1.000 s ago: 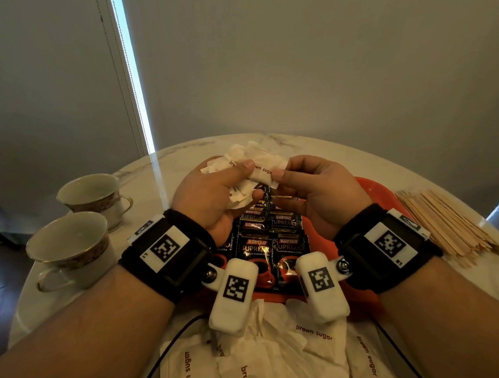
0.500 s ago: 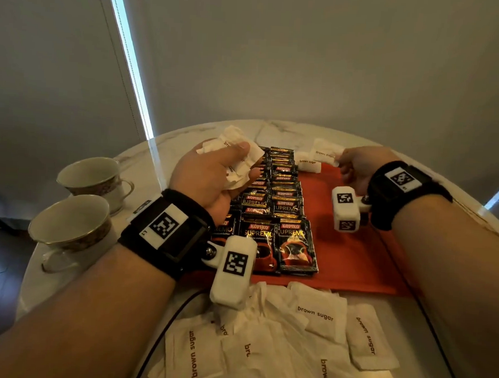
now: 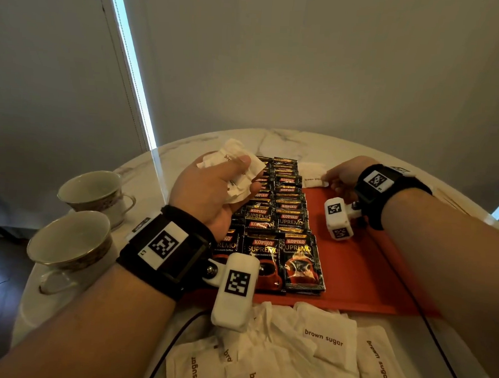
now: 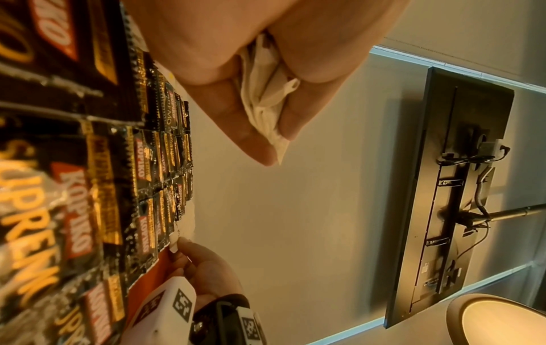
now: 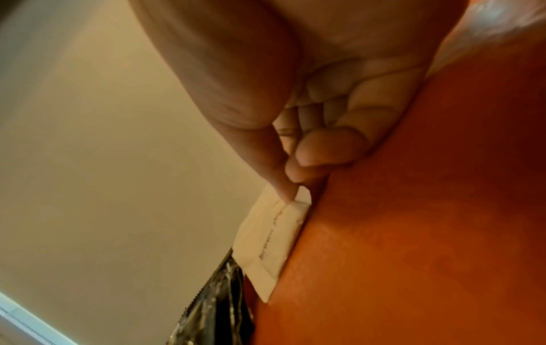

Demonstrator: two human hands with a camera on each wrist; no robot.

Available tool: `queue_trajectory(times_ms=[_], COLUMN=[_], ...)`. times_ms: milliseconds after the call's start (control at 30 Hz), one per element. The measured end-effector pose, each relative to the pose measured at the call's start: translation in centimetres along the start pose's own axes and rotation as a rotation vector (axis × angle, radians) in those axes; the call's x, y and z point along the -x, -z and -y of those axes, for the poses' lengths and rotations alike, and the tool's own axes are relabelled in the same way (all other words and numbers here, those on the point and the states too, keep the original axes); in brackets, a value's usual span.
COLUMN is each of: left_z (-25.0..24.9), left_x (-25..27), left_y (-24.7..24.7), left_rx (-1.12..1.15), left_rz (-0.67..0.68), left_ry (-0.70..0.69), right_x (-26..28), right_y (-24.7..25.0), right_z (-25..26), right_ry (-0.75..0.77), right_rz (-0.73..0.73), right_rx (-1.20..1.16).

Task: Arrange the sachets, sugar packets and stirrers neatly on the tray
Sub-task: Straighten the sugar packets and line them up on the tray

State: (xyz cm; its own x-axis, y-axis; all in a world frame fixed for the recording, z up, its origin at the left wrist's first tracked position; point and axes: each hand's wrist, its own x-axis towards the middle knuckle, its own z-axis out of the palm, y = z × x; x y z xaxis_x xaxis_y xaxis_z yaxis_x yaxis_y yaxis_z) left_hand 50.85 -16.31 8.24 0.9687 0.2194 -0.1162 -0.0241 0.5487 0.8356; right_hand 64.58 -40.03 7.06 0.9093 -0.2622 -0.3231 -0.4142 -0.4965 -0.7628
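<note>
Your right hand (image 3: 343, 176) has gone away from your left hand (image 3: 210, 192) and out to the far end of the flat red tray (image 3: 362, 270). A moment ago both hands were close together over the tray, working on one bunch of packets. Now your right hand pinches one white paper brown sugar packet (image 3: 312, 179) by its end and lays it flat on the red tray. The packet sits at the far edge, just beside the last black coffee sachets (image 3: 287, 219).

Your left hand is up above the sachets. Its thumb and fingers are curled round a small bunch of white sugar packets (image 3: 237, 171), so it is full.

The black sachets lie in tidy rows on the left part of the tray, so that part looks done. The sugar row looks like it is only starting. A big loose pile of white sugar packets (image 3: 306, 350) waits on the pale marble worktop (image 3: 288, 141), just in front of the tray. Most of the tray's right part is bare red.

The stirrers are mostly hidden behind your right arm, so you cannot tell much about them here.

Two pale cups (image 3: 79, 217) stand at the left of the worktop.
</note>
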Motion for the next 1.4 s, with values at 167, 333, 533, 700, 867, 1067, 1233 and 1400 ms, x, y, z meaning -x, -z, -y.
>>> queue_trajectory(times_ms=[167, 333, 533, 700, 867, 1067, 1233, 1400], left_z=[-0.2, -0.2, 0.0, -0.1, 0.1, 0.4, 0.9, 0.7], left_x=[0.2, 0.4, 0.8, 0.9, 1.3, 1.3, 1.7, 2.0], left_y=[-0.1, -0.2, -0.5, -0.5, -0.7, -0.3, -0.6, -0.6], left_rx=[0.000, -0.002, -0.037, -0.025, -0.031, -0.142, -0.189, -0.171], left_rz=[-0.002, 0.007, 0.020, 0.002, 0.048, 0.158, 0.201, 0.217], left_ry=[0.004, 0.010, 0.035, 0.060, 0.095, 0.047, 0.027, 0.032], right_x=[-0.2, -0.1, 0.8, 0.4, 1.7, 10.1, 13.7, 13.6], right_y=[0.0, 0.0, -1.7, -1.6, -0.7, 0.4, -1.8, -2.3], right_z=[-0.1, -0.4, -0.1, 0.1, -0.3, 0.2, -1.1, -1.6], right_ry=[0.000, 0.014, 0.043, 0.000, 0.061, 0.347, 0.496, 0.462], right_rz=[-0.020, 0.039, 0.155, 0.176, 0.187, 0.427, 0.441, 0.433], right_rx=[-0.001, -0.168, -0.117, -0.141, -0.328, -0.442, -0.349, -0.543])
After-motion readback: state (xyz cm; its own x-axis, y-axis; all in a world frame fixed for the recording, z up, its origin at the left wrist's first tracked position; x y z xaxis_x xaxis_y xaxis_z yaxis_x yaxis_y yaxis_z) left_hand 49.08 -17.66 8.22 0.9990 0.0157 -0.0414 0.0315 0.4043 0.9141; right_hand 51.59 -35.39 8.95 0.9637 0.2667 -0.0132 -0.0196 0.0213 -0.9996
